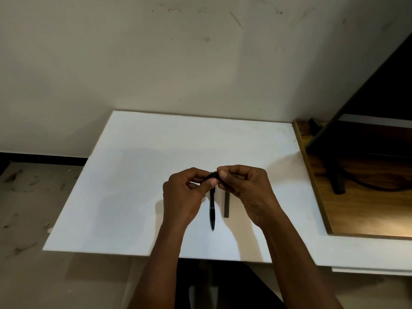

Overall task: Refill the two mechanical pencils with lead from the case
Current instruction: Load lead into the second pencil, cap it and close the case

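A black mechanical pencil (212, 210) lies on the white table (138, 186), tip pointing toward me. Just right of it lies a slim dark lead case (226, 205), parallel to the pencil. Above them, my left hand (186, 195) and my right hand (245, 188) meet over the table's middle and pinch a second black pencil (213, 175) between their fingertips. Only a short stretch of that pencil shows between the thumbs; the rest is hidden inside my fingers. I cannot see its cap or any lead.
A wooden board (361, 197) adjoins the table's right edge, with a black stand leg (336, 175) and a cable on it. A scuffed wall rises behind. The floor lies to the left, and the table's front edge runs just below my forearms.
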Demonstrator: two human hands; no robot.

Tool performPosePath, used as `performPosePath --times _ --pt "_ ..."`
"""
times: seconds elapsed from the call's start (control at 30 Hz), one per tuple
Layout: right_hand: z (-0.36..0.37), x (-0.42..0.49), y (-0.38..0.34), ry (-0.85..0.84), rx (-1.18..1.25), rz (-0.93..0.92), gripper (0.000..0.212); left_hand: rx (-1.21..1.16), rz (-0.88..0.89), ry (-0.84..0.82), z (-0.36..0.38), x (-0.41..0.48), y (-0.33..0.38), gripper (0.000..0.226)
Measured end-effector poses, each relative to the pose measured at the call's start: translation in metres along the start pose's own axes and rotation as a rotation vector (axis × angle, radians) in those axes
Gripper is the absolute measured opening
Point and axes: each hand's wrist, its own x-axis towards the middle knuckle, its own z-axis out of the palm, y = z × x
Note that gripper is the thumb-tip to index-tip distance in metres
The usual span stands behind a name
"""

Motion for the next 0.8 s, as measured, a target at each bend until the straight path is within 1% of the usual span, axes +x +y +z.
performPosePath --times 0.13,0.27,0.37,0.5,0.7,0.8 --pt "0.001 0.000 0.000 0.007 -0.068 -0.039 0.013 -0.017 -0.034 0.008 -0.001 -0.001 0.000 0.014" --pt "0.005 0.001 0.001 -0.014 -0.036 -0.071 0.020 -0.144 -0.089 0.017 -0.002 -0.001 0.002 0.013" --pt "0.010 0.001 0.003 0.025 -0.042 -0.103 0.025 -0.195 -0.112 0.004 -0.002 -0.002 0.004 0.014" --pt "0.011 0.001 0.004 0.032 -0.068 -0.124 0.017 -0.235 -0.120 -0.001 -0.002 -0.002 0.003 0.012" --pt "0.012 0.002 0.006 0.105 -0.179 -0.175 0.015 -0.185 -0.067 0.041 0.002 -0.003 0.002 0.011" --pt "0.012 0.002 0.005 0.092 -0.143 -0.154 0.016 -0.205 -0.090 0.023 0.001 -0.002 0.002 0.012"
